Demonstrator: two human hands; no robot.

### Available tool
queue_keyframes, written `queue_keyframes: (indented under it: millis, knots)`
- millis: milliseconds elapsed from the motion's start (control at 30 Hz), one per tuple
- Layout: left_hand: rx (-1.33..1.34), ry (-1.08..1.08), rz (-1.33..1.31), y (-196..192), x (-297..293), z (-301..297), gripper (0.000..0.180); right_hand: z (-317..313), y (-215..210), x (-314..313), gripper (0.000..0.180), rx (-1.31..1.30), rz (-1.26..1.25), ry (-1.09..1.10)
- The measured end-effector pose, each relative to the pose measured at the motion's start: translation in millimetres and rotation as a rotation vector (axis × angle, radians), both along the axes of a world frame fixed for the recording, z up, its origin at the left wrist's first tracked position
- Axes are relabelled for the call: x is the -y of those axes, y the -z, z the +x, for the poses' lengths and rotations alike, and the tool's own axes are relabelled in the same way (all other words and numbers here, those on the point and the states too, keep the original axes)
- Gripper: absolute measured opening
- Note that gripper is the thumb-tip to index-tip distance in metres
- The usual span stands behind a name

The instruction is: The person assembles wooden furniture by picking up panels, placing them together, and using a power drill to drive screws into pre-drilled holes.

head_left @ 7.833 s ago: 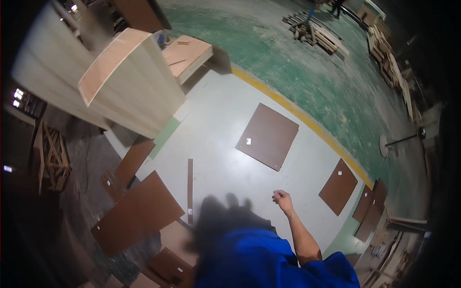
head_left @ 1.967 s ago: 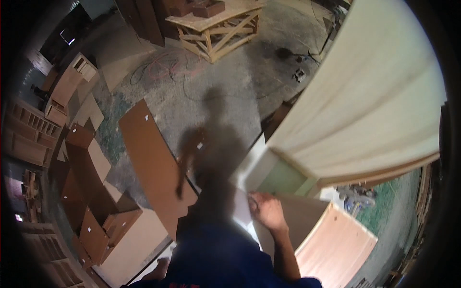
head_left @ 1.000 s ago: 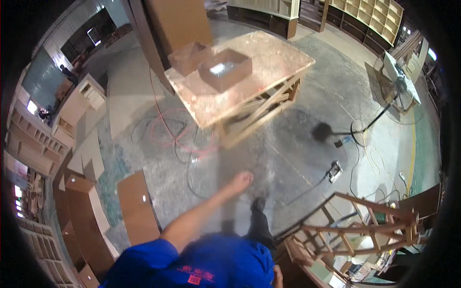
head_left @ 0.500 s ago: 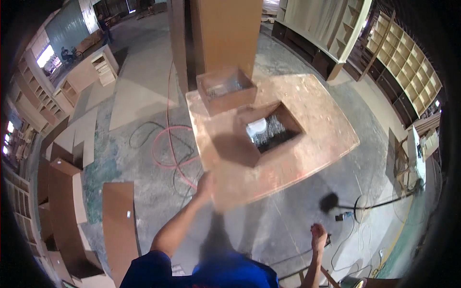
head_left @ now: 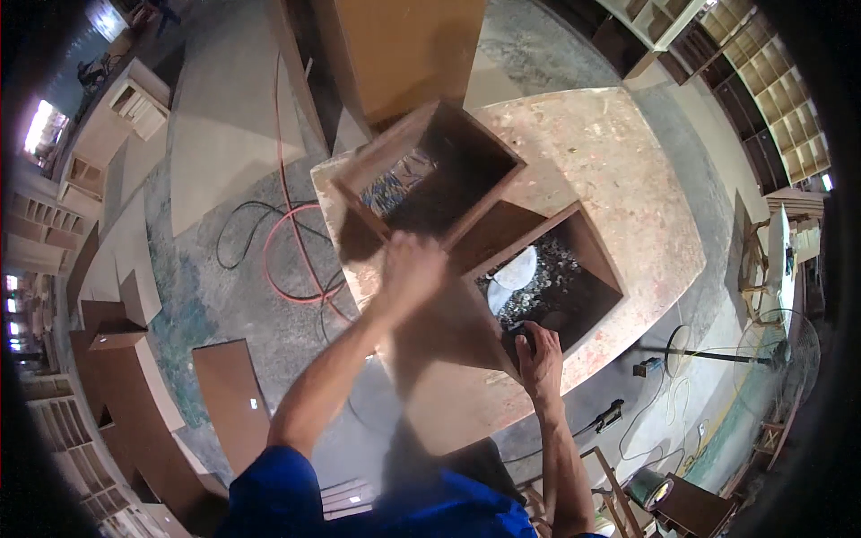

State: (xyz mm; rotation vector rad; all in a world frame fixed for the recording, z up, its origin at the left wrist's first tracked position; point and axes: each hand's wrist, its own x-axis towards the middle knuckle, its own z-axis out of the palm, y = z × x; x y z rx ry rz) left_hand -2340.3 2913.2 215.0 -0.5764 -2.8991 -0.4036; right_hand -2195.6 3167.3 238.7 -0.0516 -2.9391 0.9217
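Note:
Two open brown wooden boxes stand on a stained worktable (head_left: 619, 179). The far box (head_left: 466, 157) holds bluish bits in one corner. Inside the near box (head_left: 592, 260) lie a white round piece (head_left: 518, 267) and a heap of small grey parts. My left hand (head_left: 408, 269) is blurred and hovers over the wall where the two boxes meet; what it holds, if anything, is unclear. My right hand (head_left: 541, 351) has its fingers curled over the near box's front rim at its corner.
A tall brown cabinet (head_left: 404, 45) stands behind the table. A red hose (head_left: 280, 260) and black cables lie on the floor to the left. Brown panels (head_left: 229, 403) lie at lower left. A standing fan (head_left: 789, 345) and shelving (head_left: 771, 81) are at right.
The view has closed in on the worktable and its boxes. My left arm has stretched out over them, and my right hand has come up onto the near box's rim.

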Motion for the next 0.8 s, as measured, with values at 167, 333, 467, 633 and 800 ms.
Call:
queue_keyframes:
  millis: [167,333,467,633,800]
  knots:
    - [0.464,0.085,0.076,-36.5,5.4,-10.5,0.029,4.5,13.1,-9.7,0.017,-0.011,0.143,0.084]
    - [0.486,0.148,0.250,7.5,51.8,-89.6,0.014,-4.3,16.7,6.9,0.011,0.014,0.101,0.080]
    - [0.348,0.409,0.094,52.7,15.1,-109.6,0.023,-4.6,14.9,2.2,0.009,-0.033,0.085,0.076]
    - [0.335,0.530,-0.290,78.9,-0.5,-101.9,0.030,2.3,23.0,-7.6,0.010,-0.071,0.095,0.080]
    - [0.564,0.441,-0.200,84.4,13.0,-83.0,0.022,-0.7,19.9,-7.3,0.010,-0.077,0.068,0.079]
